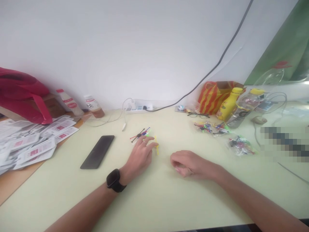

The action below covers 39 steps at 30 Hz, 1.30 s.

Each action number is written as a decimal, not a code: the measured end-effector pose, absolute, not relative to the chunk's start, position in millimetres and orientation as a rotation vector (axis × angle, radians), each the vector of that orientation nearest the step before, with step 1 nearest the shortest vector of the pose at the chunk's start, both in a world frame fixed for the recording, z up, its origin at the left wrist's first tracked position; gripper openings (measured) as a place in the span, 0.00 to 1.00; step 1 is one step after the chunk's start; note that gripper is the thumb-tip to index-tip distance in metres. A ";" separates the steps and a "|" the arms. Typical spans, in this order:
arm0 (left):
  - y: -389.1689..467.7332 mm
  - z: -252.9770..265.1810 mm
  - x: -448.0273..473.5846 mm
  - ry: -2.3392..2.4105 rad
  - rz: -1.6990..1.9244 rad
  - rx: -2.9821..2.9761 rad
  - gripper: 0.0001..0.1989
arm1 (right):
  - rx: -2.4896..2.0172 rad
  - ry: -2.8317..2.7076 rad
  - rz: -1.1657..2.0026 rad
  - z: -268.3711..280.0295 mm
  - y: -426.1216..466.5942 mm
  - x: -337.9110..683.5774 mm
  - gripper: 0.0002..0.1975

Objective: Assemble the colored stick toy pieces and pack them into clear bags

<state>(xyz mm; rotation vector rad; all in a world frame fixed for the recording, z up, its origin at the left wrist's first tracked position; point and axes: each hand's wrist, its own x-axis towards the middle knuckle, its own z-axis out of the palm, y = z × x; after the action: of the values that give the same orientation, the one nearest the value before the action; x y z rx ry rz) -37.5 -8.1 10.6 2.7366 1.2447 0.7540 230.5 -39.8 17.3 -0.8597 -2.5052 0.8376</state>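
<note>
My left hand (142, 154), with a black watch (113, 179) on its wrist, has its thumb and forefinger at a thin yellow plastic arrow (157, 149), which appears pinched at the fingertips. Just beyond its knuckles lie several small plastic arrows (137, 135), black, blue and green among them, partly hidden by the hand. My right hand (185, 163) rests on the table to the right, fingers curled inward; whatever they hold, if anything, is hidden.
A black phone (98, 152) lies left of my hands on the pale table (154, 199). White packets (36, 145) pile at far left. Bags of colourful pieces (240, 145), glasses (198, 115) and bottles (228, 104) stand or lie right. A power strip (137, 109) lies against the wall.
</note>
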 end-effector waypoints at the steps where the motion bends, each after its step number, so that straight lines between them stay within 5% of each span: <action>1: -8.3 12.3 -37.1 1.263 0.747 2.744 0.18 | -0.905 -2.499 0.784 17.1 -40.6 229.6 0.03; 4: -4.7 16.2 -37.9 1.359 0.752 2.772 0.09 | -1.009 -2.440 0.611 13.3 -41.9 227.1 0.12; 9: 16.5 14.2 -53.1 1.588 0.832 2.699 0.15 | -0.954 -2.229 0.689 7.8 -41.4 230.4 0.17; 25: 10.9 11.9 -44.6 1.185 0.743 2.502 0.22 | -0.994 -1.918 0.504 10.2 -39.3 244.1 0.08; 39: -3.2 12.6 -24.9 0.863 0.643 2.602 0.29 | -1.559 -1.598 -0.023 9.5 109.6 345.3 0.17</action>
<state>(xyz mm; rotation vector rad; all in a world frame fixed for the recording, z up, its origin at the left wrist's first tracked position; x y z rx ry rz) -24.9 -3.2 12.6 2.6018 0.8633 0.6426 345.3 109.6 9.5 -1.5590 -1.5983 -0.0233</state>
